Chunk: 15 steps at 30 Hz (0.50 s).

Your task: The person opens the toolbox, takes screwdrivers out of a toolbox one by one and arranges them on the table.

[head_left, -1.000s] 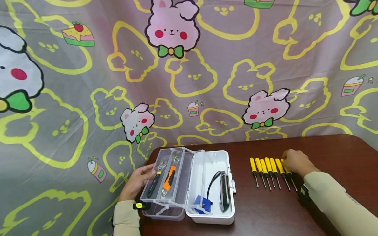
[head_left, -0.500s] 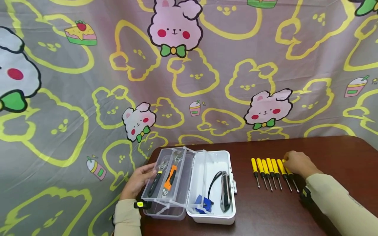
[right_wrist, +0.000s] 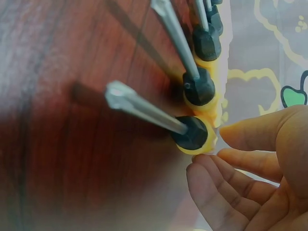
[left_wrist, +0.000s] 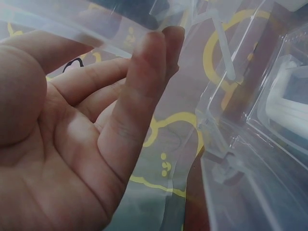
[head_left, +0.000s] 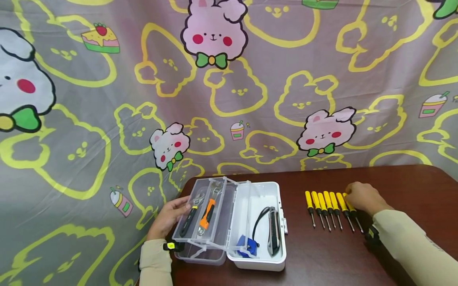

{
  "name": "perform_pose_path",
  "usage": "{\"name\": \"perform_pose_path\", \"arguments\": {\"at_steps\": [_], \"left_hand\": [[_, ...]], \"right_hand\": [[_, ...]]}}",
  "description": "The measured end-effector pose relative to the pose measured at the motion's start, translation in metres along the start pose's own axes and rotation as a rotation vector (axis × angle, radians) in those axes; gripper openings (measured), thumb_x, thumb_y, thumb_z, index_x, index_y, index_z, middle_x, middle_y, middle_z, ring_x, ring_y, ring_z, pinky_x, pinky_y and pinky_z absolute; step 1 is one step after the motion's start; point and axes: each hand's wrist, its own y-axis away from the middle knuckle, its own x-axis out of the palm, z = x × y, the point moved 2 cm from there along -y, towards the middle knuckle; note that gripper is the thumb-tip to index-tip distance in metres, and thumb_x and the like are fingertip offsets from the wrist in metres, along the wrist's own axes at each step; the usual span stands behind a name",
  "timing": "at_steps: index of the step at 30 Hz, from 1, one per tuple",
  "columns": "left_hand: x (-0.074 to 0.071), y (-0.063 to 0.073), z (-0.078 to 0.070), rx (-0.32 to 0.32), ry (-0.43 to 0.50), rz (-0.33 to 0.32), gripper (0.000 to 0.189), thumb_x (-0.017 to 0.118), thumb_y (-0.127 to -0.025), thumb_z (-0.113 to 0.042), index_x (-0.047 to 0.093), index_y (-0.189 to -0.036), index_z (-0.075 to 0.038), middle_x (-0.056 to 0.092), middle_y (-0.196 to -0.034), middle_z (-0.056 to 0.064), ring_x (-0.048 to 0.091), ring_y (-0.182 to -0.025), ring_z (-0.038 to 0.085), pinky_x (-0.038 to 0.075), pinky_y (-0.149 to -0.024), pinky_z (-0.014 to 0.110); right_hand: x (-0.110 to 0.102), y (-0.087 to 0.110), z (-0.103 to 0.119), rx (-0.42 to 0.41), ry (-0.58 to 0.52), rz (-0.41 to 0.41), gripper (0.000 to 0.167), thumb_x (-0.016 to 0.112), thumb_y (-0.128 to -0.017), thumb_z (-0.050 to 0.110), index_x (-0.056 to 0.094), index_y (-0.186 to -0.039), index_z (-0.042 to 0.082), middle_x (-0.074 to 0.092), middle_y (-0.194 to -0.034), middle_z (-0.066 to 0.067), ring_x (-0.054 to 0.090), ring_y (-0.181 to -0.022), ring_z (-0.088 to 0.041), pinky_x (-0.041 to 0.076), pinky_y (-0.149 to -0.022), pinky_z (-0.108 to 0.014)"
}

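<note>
My left hand [head_left: 165,219] grips the outer edge of a clear tray [head_left: 217,216], part of an open white toolbox [head_left: 257,265]. In the left wrist view, its fingers [left_wrist: 144,72] reach under the plastic. The tray holds a black-handled adjustable wrench [head_left: 189,222] and an orange-handled adjustable wrench [head_left: 206,216]. My right hand [head_left: 366,197] pinches the yellow handle of the rightmost screwdriver [right_wrist: 191,134] between thumb and fingers. That screwdriver lies at the end of a row of several yellow-and-black screwdrivers [head_left: 328,204], their shafts pointing towards me.
Inside the toolbox's white base lie a utility knife [head_left: 274,232] and a blue tape measure [head_left: 247,245] with a black strap. The toolbox's clear lid [head_left: 204,260] lies folded out beneath the tray. A patterned curtain [head_left: 250,87] hangs behind the dark wooden table [head_left: 304,254].
The head view has shifted slightly. Both hands keep their places, at the tray and at the rightmost screwdriver.
</note>
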Motion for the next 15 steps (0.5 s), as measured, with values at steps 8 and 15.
{"name": "perform_pose_path", "arguments": {"at_steps": [8, 15], "left_hand": [[-0.0002, -0.0023, 0.0002, 0.007, 0.023, 0.015, 0.049, 0.068, -0.093, -0.022, 0.055, -0.137, -0.004, 0.061, -0.124, 0.017, 0.063, -0.098, 0.026, 0.053, -0.078, 0.038], [0.0001, 0.0004, -0.0020, 0.008, 0.011, 0.016, 0.053, 0.068, -0.093, -0.024, 0.053, -0.138, -0.002, 0.059, -0.126, 0.018, 0.063, -0.099, 0.024, 0.053, -0.078, 0.035]], "right_hand": [[-0.0073, 0.0007, 0.0042, -0.024, 0.011, -0.018, 0.039, 0.064, -0.079, 0.013, 0.063, -0.108, -0.014, 0.062, -0.098, -0.029, 0.055, -0.076, -0.034, 0.048, -0.068, -0.052], [-0.0073, 0.0013, 0.0076, -0.045, 0.013, -0.035, 0.039, 0.064, -0.078, 0.013, 0.063, -0.107, -0.014, 0.062, -0.103, -0.032, 0.056, -0.077, -0.035, 0.048, -0.069, -0.054]]}}
